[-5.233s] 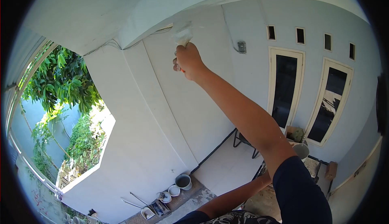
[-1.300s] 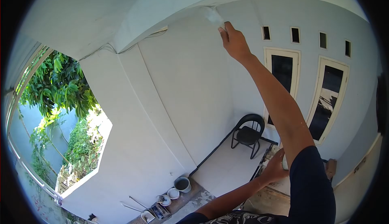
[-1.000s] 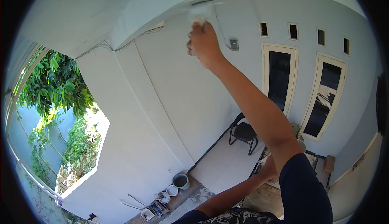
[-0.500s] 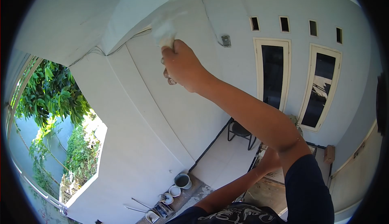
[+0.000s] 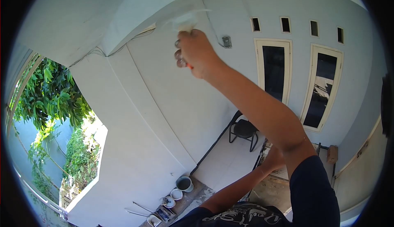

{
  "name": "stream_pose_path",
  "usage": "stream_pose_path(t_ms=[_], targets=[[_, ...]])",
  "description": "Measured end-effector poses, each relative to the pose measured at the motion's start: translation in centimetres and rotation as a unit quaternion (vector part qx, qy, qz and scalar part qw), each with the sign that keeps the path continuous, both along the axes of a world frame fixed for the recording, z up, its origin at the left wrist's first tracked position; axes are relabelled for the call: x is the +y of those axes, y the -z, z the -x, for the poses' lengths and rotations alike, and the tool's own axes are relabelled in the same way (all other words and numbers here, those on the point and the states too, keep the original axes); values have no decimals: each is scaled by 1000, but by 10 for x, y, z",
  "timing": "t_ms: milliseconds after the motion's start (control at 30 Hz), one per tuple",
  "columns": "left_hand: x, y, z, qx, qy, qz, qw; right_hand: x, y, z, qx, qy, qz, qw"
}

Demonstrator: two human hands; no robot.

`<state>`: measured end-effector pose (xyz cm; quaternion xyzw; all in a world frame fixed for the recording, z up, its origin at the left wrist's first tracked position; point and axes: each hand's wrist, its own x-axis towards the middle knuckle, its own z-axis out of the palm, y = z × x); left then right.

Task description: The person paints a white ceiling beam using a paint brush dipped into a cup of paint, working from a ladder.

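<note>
My right hand [image 5: 189, 48] is raised high beside the underside of the white arch [image 5: 160, 9], its fingers wrapped round a tool. The pale head [image 5: 184, 21] of this tool is blurred by motion, so its exact kind and any contact with the arch are unclear. A bit of orange-red shows at the lower edge of my fist. Low on the right, my left hand [image 5: 276, 158] is partly covered by my right upper arm, and its fingers are hidden.
Below stand a grey bucket [image 5: 184, 183], a white tub [image 5: 176, 193] and small containers along the wall's foot. A black chair [image 5: 243, 129] stands near the wall. Cables [image 5: 96, 51] run under the arch. Two narrow windows [image 5: 274, 73] and a leafy opening [image 5: 53, 95] flank the space.
My right hand has moved right and slightly up with the tool. The orange-red bit now shows below my fist, and more of the chair is visible. My left hand stays low.
</note>
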<state>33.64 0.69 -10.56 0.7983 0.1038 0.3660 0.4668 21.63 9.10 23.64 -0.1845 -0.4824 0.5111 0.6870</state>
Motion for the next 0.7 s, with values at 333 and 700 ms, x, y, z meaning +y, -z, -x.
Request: stream_pose_path(t_ms=[333,700], targets=[[15,35,-21,-60,-27,-35,997,-34,1,-35,-85,50,-76,992],[5,19,-5,-108,-108,-78,985,4,-38,-45,-119,40,-35,992]])
